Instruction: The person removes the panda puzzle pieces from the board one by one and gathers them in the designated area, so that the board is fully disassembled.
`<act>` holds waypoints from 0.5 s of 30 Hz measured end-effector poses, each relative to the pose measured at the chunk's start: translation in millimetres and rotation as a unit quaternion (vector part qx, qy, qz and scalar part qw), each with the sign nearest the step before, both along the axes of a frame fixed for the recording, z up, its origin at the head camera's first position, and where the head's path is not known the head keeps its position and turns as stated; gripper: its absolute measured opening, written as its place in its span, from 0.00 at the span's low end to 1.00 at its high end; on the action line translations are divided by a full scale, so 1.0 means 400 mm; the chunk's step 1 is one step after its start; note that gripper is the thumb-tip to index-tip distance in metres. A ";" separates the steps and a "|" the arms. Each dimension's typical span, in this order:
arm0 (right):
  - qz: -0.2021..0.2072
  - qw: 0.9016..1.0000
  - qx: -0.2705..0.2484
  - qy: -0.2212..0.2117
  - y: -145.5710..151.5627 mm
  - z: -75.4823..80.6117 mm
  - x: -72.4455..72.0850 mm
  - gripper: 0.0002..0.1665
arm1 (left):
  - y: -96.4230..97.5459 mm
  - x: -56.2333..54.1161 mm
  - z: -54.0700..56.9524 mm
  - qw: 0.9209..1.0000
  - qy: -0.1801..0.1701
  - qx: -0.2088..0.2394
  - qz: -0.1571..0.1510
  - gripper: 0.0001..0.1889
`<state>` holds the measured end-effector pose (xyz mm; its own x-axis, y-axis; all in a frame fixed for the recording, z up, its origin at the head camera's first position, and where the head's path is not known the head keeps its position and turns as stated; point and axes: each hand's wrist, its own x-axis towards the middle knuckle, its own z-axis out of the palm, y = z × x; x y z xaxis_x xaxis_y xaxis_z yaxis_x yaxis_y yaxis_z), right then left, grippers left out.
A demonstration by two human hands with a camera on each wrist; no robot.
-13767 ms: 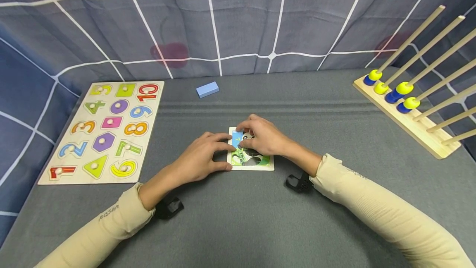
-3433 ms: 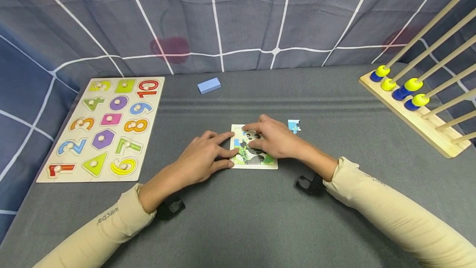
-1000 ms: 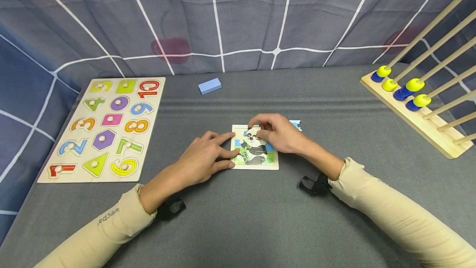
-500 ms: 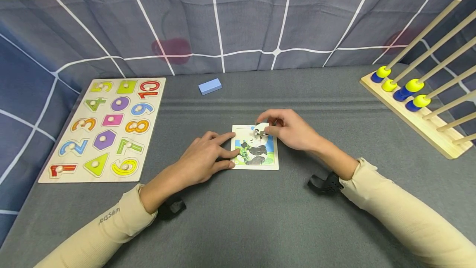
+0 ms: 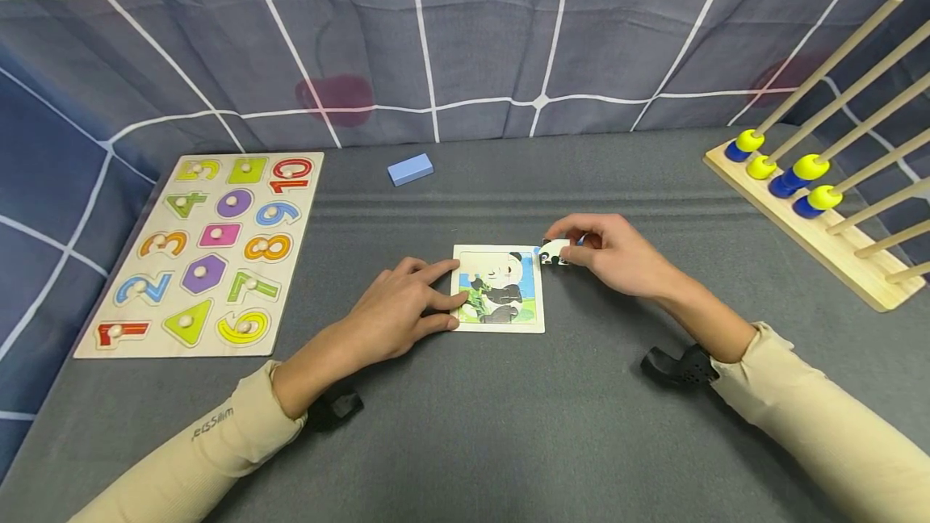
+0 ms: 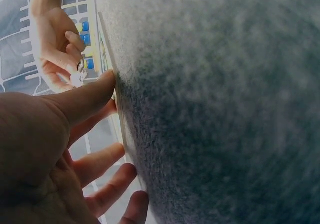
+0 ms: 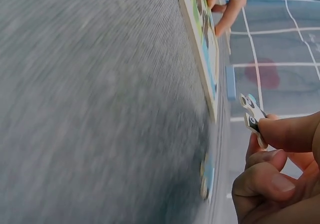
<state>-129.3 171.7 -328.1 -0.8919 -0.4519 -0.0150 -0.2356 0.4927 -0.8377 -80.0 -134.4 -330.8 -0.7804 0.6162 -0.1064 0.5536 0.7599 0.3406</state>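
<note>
A small square panda jigsaw puzzle lies in its pale frame at the middle of the table. My left hand rests at its left edge, fingertips and thumb spread along the frame. Between thumb and fingers of my right hand is a puzzle piece with the panda's eyes on it, tilted just outside the frame's upper right corner. The upper part of the puzzle shows the bare backing with a printed panda head. In the right wrist view, a loose blue puzzle piece lies on the table below the right hand, which mostly hides it from the head camera.
A wooden number-and-shape board with knobs lies at the left. Behind the puzzle sits a blue block. A wooden peg rack with blue and yellow beads stands at the right. A grid-patterned curtain closes off the back.
A blue piece has come out of the puzzle onto the table at right. My right hand has since lifted the panda-eyes piece out and carried it right. My left hand stays at the frame.
</note>
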 end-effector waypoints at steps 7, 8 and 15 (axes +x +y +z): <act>-0.024 1.000 0.013 -0.010 0.061 -0.006 -0.001 0.11 | 0.001 -0.001 -0.001 1.000 -0.007 -0.005 0.005 0.20; -0.027 0.999 0.015 -0.010 0.069 -0.007 -0.001 0.11 | 0.001 -0.001 -0.001 1.000 -0.008 -0.005 0.005 0.20; -0.041 0.999 0.021 -0.007 0.117 -0.020 0.002 0.12 | 0.000 -0.001 0.000 1.000 -0.007 -0.006 0.005 0.20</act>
